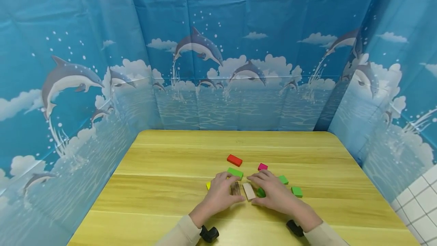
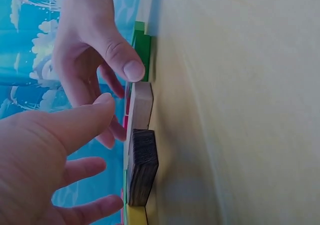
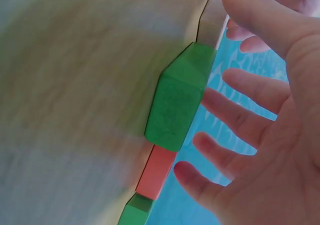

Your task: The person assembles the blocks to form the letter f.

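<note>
A dark brown wooden block (image 1: 235,188) and a pale wooden block (image 1: 249,191) lie side by side on the table, a narrow gap between them in the head view. My left hand (image 1: 222,193) arches over the brown block, fingers parted and relaxed; the left wrist view shows the thumb apart from this block (image 2: 142,167). From the right, my right hand (image 1: 273,193) reaches to the pale block, its thumb close to the near end. Its other fingers are spread loosely in the right wrist view. A dark green block (image 3: 180,95) lies beside that hand, partly hidden in the head view.
Beyond the hands lie a red block (image 1: 234,160), a light green block (image 1: 235,173) and a pink block (image 1: 263,166). Two more green blocks (image 1: 296,191) lie to the right. A yellow block (image 1: 208,186) shows beside the left hand. Dolphin-print curtains (image 1: 239,105) surround the table.
</note>
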